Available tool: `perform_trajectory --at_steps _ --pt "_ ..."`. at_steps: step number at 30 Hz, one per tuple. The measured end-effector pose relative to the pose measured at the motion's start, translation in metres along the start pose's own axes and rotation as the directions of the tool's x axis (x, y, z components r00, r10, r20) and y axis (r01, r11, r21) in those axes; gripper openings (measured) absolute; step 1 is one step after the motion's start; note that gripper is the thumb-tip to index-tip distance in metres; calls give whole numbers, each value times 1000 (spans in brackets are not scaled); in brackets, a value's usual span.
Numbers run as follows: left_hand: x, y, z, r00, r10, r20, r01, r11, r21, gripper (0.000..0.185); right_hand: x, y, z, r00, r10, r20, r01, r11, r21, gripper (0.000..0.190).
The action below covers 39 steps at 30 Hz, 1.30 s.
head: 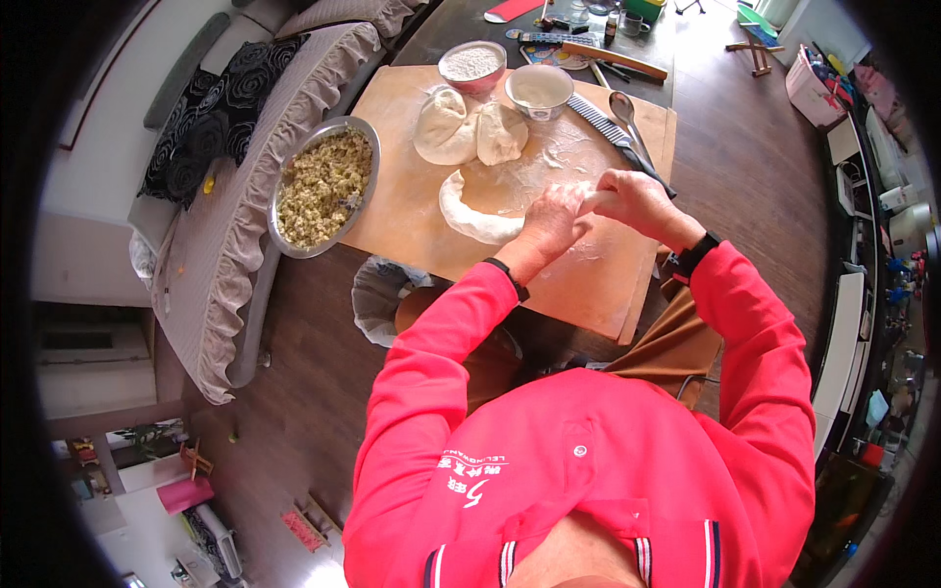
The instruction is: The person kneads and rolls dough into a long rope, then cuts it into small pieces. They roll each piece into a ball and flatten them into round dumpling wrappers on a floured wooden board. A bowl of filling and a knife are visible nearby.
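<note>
A curved roll of white dough (481, 220) lies on a floured wooden board (573, 287), its right end running to my left hand. My left hand (556, 220) and my right hand (639, 202) meet above the board's right part, both gripping pale dough (603, 200) between them. Fingers hide part of that dough, so I cannot tell whether it is joined to the roll. Farther back rests a large dough lump (445, 136), with a cut-looking piece (502, 134) against its right side. A black-handled knife (606, 125) and a metal spoon (623, 110) lie beyond my right hand.
A bowl of flour (473, 65) and a patterned bowl (540, 92) stand at the board's back. Left is a metal basin of crumbly filling (323, 191). A lined bin (378, 301) stands below. A rolling pin (617, 61) lies behind; a sofa (242, 220) is at left.
</note>
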State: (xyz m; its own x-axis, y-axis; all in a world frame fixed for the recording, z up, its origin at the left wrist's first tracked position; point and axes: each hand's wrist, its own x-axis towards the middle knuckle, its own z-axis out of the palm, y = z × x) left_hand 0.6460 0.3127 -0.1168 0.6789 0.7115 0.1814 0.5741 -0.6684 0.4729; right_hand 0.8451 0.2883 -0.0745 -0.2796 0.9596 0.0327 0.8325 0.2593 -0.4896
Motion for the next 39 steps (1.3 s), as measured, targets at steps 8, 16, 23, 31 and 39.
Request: perform_trajectory --at_steps 8,16,23,31,39 --pt "23 13 -33 968 -179 177 251 640 -726 29 26 -39 14 999 32 9 -14 167 986 37" --pt "-1 -1 -54 817 -389 426 576 581 -575 28 68 -42 47 880 469 79 64 -281 958 40" --pt "-4 -16 -44 896 -280 344 443 591 -674 30 77 -55 58 779 618 102 -8 -153 988 30" --pt "-30 -35 -62 840 -442 316 541 733 -413 34 86 -27 33 768 614 182 261 -560 786 22" --pt "-13 -17 -46 913 -338 229 386 534 -752 24 91 -53 43 880 455 137 131 -510 850 24"
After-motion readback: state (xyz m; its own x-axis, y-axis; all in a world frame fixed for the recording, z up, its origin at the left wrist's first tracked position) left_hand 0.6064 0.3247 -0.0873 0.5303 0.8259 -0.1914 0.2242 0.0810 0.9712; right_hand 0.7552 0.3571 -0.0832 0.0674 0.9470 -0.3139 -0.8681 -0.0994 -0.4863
